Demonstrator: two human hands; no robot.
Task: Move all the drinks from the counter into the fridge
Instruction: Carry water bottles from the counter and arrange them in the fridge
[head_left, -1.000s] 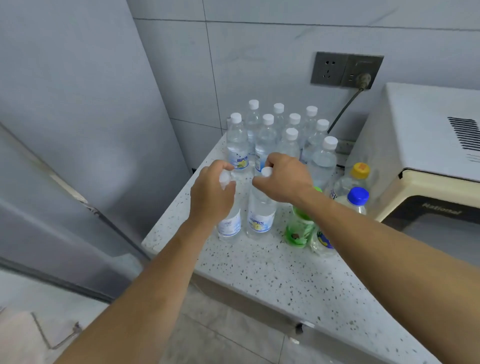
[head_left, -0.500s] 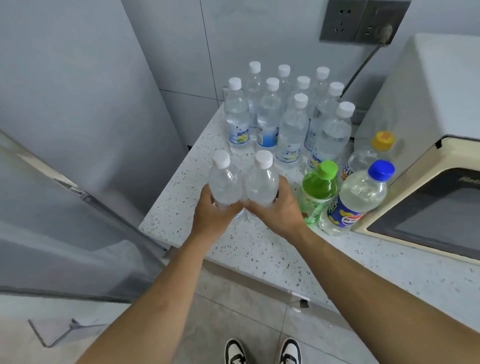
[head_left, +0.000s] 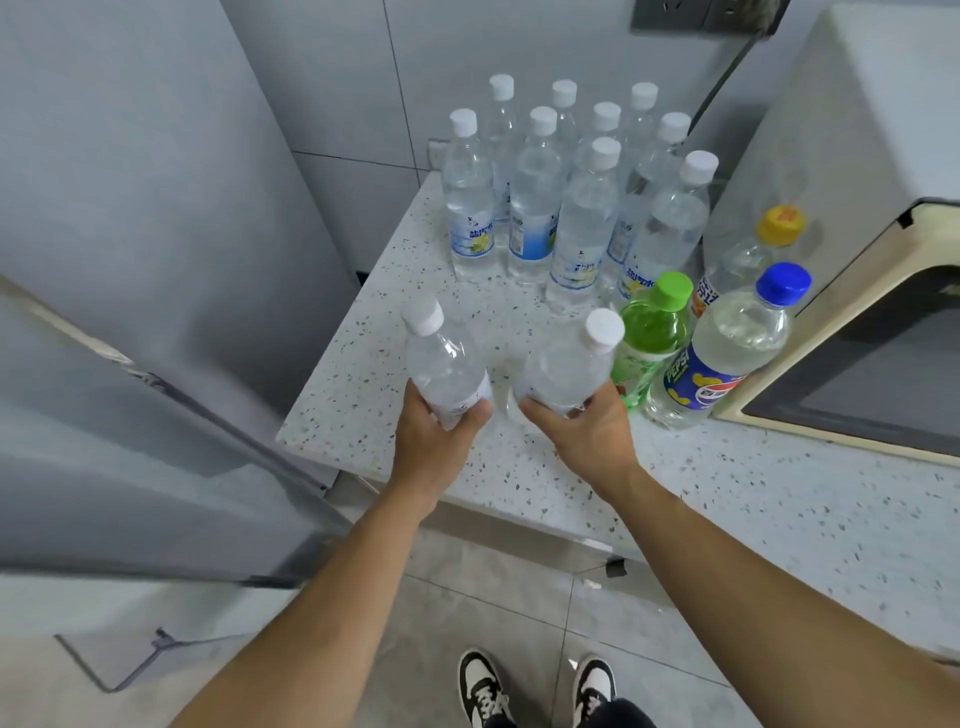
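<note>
My left hand (head_left: 434, 441) grips a clear white-capped water bottle (head_left: 441, 364) round its lower body, tilted left, above the speckled counter (head_left: 363, 384). My right hand (head_left: 587, 436) grips a second clear water bottle (head_left: 569, 366), tilted right. Several more white-capped water bottles (head_left: 571, 208) stand in a cluster at the back of the counter. A green-capped bottle (head_left: 652, 332), a blue-capped Pepsi bottle (head_left: 727, 353) and a yellow-capped bottle (head_left: 748, 254) stand to the right. The grey fridge (head_left: 130, 260) is on the left, its doors closed.
A cream microwave (head_left: 857, 260) sits on the counter at the right, close to the coloured-cap bottles. A wall socket with a plugged cord (head_left: 727, 57) is behind them. My shoes (head_left: 535, 686) stand on the tiled floor below the counter's edge.
Both hands went from the bottle caps to the bottle bodies, lifted the two front bottles off the counter and drew them back and apart. The view tilted down.
</note>
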